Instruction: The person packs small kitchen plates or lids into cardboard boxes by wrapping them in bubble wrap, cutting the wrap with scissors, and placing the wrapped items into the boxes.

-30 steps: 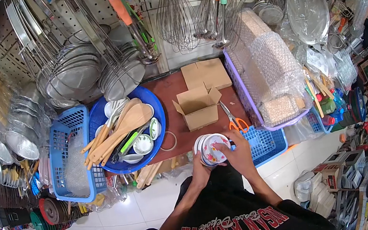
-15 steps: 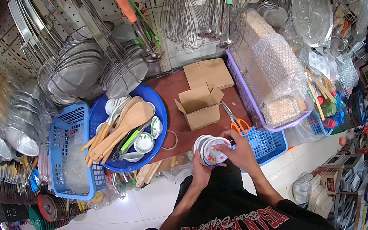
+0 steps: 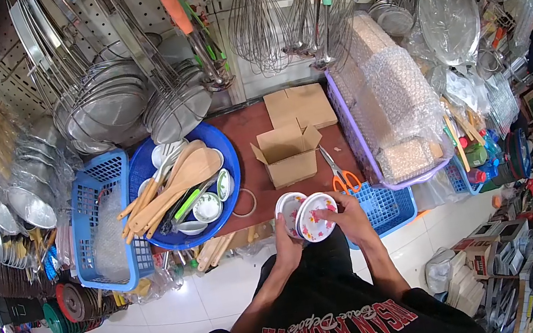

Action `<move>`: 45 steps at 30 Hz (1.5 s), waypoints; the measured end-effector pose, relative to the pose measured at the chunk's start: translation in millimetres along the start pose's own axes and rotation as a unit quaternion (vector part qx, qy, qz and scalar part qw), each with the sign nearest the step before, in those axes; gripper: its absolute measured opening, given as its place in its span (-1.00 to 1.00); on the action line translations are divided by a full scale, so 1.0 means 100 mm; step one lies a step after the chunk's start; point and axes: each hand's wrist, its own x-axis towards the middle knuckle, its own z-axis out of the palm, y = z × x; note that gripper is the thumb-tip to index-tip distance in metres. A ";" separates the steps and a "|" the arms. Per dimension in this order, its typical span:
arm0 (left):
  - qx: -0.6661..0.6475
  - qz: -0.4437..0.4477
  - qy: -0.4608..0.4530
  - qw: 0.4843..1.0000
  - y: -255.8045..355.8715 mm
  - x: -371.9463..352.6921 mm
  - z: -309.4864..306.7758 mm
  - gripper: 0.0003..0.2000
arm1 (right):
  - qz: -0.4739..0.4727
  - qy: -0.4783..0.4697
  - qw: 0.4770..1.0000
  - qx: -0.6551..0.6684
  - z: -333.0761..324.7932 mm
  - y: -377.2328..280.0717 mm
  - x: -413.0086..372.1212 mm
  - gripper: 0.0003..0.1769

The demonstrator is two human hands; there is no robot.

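Note:
In front of my body, my left hand (image 3: pixel 286 247) is closed around small white dishes (image 3: pixel 288 209), held tilted. My right hand (image 3: pixel 350 220) grips a small flower-patterned dish (image 3: pixel 318 217) by its rim, with the thumb on its inside face. This dish overlaps those in the left hand; how many are stacked is hard to tell. Beyond the hands stands an open cardboard box (image 3: pixel 289 166). Scissors with orange handles (image 3: pixel 346 181) lie just past my right hand.
A blue basin (image 3: pixel 224 147) at left holds wooden spatulas (image 3: pixel 193 172) and small bowls. Blue baskets (image 3: pixel 81 235) and a purple basket (image 3: pixel 370 166) with bubble-wrapped boxes flank the brown table (image 3: pixel 248 123). Whisks (image 3: pixel 259 32) and strainers (image 3: pixel 107 112) hang behind.
The dishes were close together before; now the flowered dish in my right hand is shifted right, showing more of the dish in my left hand. Both faces now tilt toward me.

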 end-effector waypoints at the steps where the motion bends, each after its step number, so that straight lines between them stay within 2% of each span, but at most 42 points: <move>1: 0.003 0.010 0.013 1.000 -0.03 0.01 -0.02 -0.45 | 0.013 0.001 1.000 0.000 -0.02 0.04 0.01 -0.64; 4: 0.044 0.019 0.031 0.998 -0.06 0.00 0.01 -0.33 | 0.006 -0.006 1.000 0.009 -0.06 0.17 0.02 -0.62; 10: 0.025 0.024 0.039 0.999 0.18 -0.06 0.15 -0.36 | 0.008 -0.028 0.984 0.177 -0.10 0.22 -0.02 -0.70; 14: 0.030 0.001 -0.012 0.999 0.50 -0.05 0.13 -0.33 | 0.007 -0.007 0.979 0.202 -0.16 0.23 -0.05 -0.70; 15: 0.033 -0.013 -0.091 0.995 0.61 -0.03 0.08 -0.30 | 0.006 0.000 0.979 0.203 -0.18 0.24 -0.05 -0.70; 18: 0.029 0.004 -0.006 1.000 0.74 -0.02 0.11 -0.29 | 0.004 0.015 0.977 0.215 -0.19 0.21 -0.06 -0.71; 25: 0.059 0.004 -0.083 0.995 0.92 -0.14 0.25 -0.36 | -0.010 0.021 0.975 0.222 -0.20 0.18 -0.09 -0.73; 28: 0.103 0.005 -0.082 0.991 0.85 -0.12 0.22 -0.41 | -0.017 0.041 0.970 0.237 -0.15 0.09 -0.09 -0.70; 29: 0.085 -0.017 -0.108 0.990 0.85 -0.13 0.23 -0.45 | -0.026 0.044 0.981 0.185 -0.16 0.07 -0.09 -0.73; 34: 0.117 -0.053 -0.064 0.990 0.49 -0.05 0.08 -0.49 | -0.069 0.032 0.997 -0.033 -0.11 -0.12 -0.08 -0.74; 40: 0.119 -0.042 -0.114 0.985 0.31 -0.10 0.16 -0.50 | -0.102 0.035 0.976 -0.189 -0.02 -0.22 -0.07 -0.62; 45: 0.095 -0.062 -0.111 0.987 0.25 -0.10 0.10 -0.51 | -0.097 0.063 0.969 -0.219 0.13 -0.38 -0.15 -0.63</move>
